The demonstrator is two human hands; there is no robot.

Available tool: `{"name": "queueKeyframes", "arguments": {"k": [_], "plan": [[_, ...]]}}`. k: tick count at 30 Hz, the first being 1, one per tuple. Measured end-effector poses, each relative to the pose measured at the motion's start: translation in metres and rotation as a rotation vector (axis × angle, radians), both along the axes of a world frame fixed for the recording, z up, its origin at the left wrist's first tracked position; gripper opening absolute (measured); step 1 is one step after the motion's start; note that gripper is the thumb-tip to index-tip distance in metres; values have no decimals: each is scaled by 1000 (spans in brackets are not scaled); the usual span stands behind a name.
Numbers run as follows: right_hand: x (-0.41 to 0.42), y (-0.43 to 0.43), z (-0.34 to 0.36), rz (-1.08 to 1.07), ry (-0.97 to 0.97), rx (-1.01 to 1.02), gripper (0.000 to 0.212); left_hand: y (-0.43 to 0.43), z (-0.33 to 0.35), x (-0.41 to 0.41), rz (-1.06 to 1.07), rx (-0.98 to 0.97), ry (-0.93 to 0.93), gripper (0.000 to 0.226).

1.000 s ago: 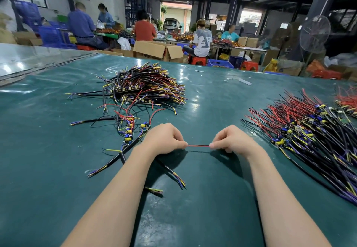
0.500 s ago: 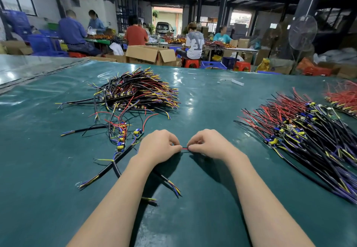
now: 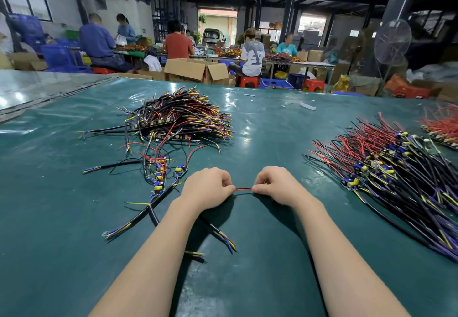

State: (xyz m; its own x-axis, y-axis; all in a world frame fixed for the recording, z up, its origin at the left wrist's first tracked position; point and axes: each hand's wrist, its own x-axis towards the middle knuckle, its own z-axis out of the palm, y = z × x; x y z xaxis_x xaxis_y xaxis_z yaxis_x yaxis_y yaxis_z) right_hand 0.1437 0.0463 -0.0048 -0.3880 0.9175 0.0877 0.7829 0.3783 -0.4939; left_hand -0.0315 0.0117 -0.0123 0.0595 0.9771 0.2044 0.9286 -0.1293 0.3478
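A thin red wire (image 3: pixel 243 189) runs level between my two hands over the green table (image 3: pixel 260 254). My left hand (image 3: pixel 207 187) pinches its left end with curled fingers, and my right hand (image 3: pixel 277 185) pinches its right end. A black wire (image 3: pixel 244 193) sags just under the red one between the same fingers. A black cable with yellow and purple leads (image 3: pixel 220 236) comes out from under my left wrist toward me.
A tangled heap of wired boards (image 3: pixel 178 118) lies at the back left, with loose boards (image 3: pixel 158 178) trailing toward my left hand. A fanned pile of red and black harnesses (image 3: pixel 386 168) fills the right. Several people work at tables behind.
My hands came together half a second ago, nearly hiding the red wire. They have drawn apart again, with a short stretch of wire showing between them.
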Motion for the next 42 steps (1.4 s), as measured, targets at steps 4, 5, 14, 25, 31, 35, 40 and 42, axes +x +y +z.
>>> {"name": "queueKeyframes", "arguments": {"k": [4, 5, 14, 25, 31, 35, 40, 42], "plan": [[2, 1, -2, -61, 4, -5, 27, 0, -2, -1, -3, 14, -2, 15], [3, 1, -2, -75, 15, -22, 30, 0, -2, -1, -4, 13, -9, 15], [21, -4, 4, -1, 413, -257, 34, -2, 5, -5, -28, -52, -136, 22], [33, -1, 7, 60, 300, -414, 51, -6, 10, -16, -155, -186, -394, 23], [47, 6, 0, -169, 373, -162, 36, -5, 8, -17, -115, -121, -308, 28], [14, 0, 6, -143, 228, 116, 23, -4, 6, -9, -90, -70, -122, 16], [-29, -16, 6, 108, -16, 8, 22, -3, 3, -6, -114, -25, -83, 15], [-27, -17, 5, 127, -31, -39, 20, -2, 2, -8, -156, -16, -109, 13]]}}
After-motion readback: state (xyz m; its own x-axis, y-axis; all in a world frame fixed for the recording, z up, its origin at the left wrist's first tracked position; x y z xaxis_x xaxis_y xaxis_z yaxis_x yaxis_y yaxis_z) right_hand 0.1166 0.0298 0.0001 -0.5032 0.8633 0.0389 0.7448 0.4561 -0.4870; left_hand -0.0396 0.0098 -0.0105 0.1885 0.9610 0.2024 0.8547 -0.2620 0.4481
